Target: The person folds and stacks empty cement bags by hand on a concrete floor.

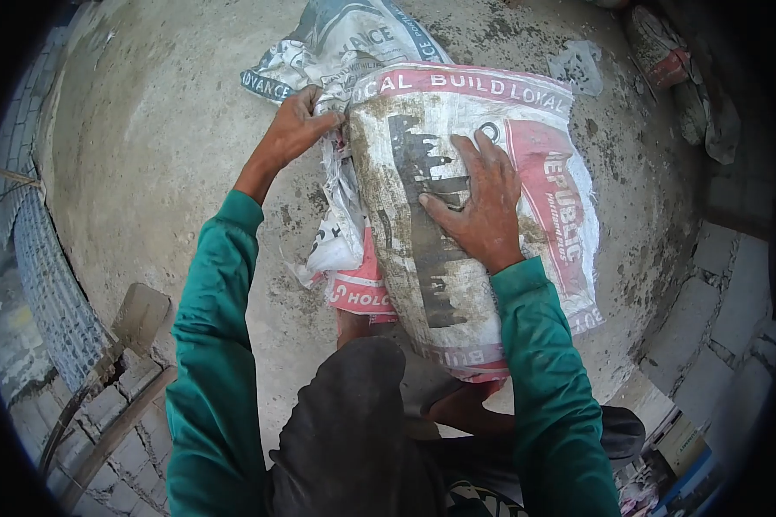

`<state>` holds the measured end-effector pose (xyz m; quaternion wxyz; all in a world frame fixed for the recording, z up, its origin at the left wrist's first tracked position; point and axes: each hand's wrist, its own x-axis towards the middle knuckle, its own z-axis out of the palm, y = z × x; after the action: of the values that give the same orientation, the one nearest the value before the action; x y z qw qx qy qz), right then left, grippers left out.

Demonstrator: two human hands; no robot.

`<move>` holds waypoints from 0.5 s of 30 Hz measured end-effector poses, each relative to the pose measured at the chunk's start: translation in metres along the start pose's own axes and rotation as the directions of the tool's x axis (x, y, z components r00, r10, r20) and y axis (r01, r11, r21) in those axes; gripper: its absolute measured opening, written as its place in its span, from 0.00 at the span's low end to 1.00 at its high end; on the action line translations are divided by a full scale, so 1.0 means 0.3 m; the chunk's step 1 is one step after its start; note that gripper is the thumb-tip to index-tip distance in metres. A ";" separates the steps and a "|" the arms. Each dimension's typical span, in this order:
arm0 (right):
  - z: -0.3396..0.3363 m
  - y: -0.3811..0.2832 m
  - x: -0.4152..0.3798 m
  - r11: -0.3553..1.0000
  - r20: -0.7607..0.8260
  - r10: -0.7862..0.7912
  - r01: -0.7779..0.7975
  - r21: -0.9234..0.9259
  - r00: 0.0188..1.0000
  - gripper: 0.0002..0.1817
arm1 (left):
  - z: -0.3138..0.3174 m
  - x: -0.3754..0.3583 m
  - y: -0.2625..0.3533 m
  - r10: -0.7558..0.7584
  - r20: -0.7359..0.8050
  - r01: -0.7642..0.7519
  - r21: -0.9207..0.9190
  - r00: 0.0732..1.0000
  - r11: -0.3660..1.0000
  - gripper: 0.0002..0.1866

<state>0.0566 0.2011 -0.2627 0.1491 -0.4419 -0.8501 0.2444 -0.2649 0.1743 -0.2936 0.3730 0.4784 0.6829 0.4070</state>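
A dirty white and red cement sack (440, 284), printed "REPUBLIC" and "BUILD LOKAL", lies flattened on the concrete floor before my knees. My right hand (483, 202) rests on its upper face, fingers spread, palm down. At the sack's upper left edge, my left hand (302, 125) is closed on crumpled sack material; which sack the fingertips hold is partly hidden. Beyond it lies a rumpled white and blue "ADVANCE" sack (353, 39), close to the left fingers. Another torn white and red sack part (345, 250) shows under the left side of the Republic sack.
A plastic scrap (576, 67) lies on the stained concrete floor (147, 129) at upper right. Concrete blocks (707, 319) line the right side. Corrugated sheet (52, 276), a flat blade-like piece (140, 317) and a wooden pole (116, 435) are at left. Dirty sacks (664, 60) sit at far right.
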 end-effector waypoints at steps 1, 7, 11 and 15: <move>-0.001 -0.003 0.000 1.000 0.006 0.011 -0.011 0.000 1.000 0.49 | -0.021 -0.034 0.028 -0.013 -0.009 0.015 0.185 1.000 0.983 0.20; 0.009 -0.004 -0.001 1.000 -0.009 0.006 -0.006 -0.022 1.000 0.48 | 0.082 -0.007 -0.225 0.116 -0.593 0.130 0.356 0.797 0.925 0.23; 0.012 0.006 -0.004 1.000 -0.021 -0.007 0.006 -0.023 1.000 0.48 | 0.179 0.086 -0.253 -0.461 -0.662 0.420 -0.235 0.591 0.877 0.23; 0.014 0.003 -0.003 1.000 -0.018 -0.009 0.008 -0.020 1.000 0.48 | 0.059 0.200 -0.329 -0.828 -0.076 0.393 -0.854 0.556 0.342 0.16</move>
<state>0.0559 0.1995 -0.2667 0.1534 -0.4420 -0.8530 0.2314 -0.2994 0.2143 -0.3978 0.4716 -0.1584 0.6455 0.5795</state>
